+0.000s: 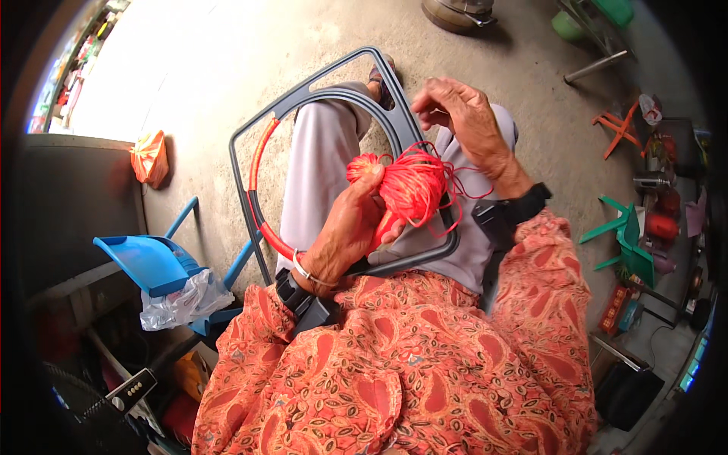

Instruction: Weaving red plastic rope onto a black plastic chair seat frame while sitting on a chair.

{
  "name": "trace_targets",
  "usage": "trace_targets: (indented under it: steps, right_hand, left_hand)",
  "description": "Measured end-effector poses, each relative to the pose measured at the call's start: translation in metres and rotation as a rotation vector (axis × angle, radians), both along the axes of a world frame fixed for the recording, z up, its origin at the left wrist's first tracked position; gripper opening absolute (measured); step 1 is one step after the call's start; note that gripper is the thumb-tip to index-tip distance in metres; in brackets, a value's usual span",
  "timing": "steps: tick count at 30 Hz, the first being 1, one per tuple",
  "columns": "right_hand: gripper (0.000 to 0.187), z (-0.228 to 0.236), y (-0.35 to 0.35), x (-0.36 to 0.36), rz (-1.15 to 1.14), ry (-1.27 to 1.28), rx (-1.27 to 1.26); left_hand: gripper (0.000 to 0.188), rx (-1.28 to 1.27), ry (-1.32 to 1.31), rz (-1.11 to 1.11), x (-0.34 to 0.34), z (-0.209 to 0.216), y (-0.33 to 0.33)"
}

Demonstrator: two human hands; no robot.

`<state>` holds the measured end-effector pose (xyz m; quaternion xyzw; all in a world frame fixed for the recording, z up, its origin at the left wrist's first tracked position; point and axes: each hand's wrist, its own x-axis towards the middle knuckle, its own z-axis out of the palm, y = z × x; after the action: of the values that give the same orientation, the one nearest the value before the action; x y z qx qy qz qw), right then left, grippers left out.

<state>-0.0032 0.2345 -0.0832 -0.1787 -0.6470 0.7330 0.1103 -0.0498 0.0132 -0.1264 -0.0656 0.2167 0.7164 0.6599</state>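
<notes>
On my lap lies a dark grey frame with a round opening. Red-orange cord is wound tightly round parts of the opening's left and lower rim. My left hand is closed round a loose bundle of red cord, just over the frame's lower right part. The lower ring passes behind that hand, so I cannot tell whether it grips the ring too. My right hand is raised above the frame's right side with curled fingers. Loose strands loop below it, but whatever its fingertips hold is hidden.
A blue plastic chair with a clear bag stands to the left. Beyond it an orange bag sits on the concrete floor. At the right are a green folding stool and shelves with goods. A metal pot stands far ahead.
</notes>
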Motion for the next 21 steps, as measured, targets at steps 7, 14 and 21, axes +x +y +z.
trace_targets:
  steps: [7, 14, 21]
  right_hand:
    - [0.032, -0.097, -0.032, 0.071, 0.389, -0.228, -0.598]
    - [0.040, -0.070, -0.068, 0.091, 0.276, -0.237, -1.188]
    - [0.033, -0.041, -0.077, 0.036, -0.229, 0.020, -0.841]
  left_hand:
    - [0.048, 0.310, -0.132, -0.065, 0.001, 0.012, -0.019]
    - [0.044, -0.050, 0.185, 0.103, 0.012, 0.034, -0.023]
    - [0.070, -0.106, 0.212, -0.028, 0.008, 0.046, -0.025]
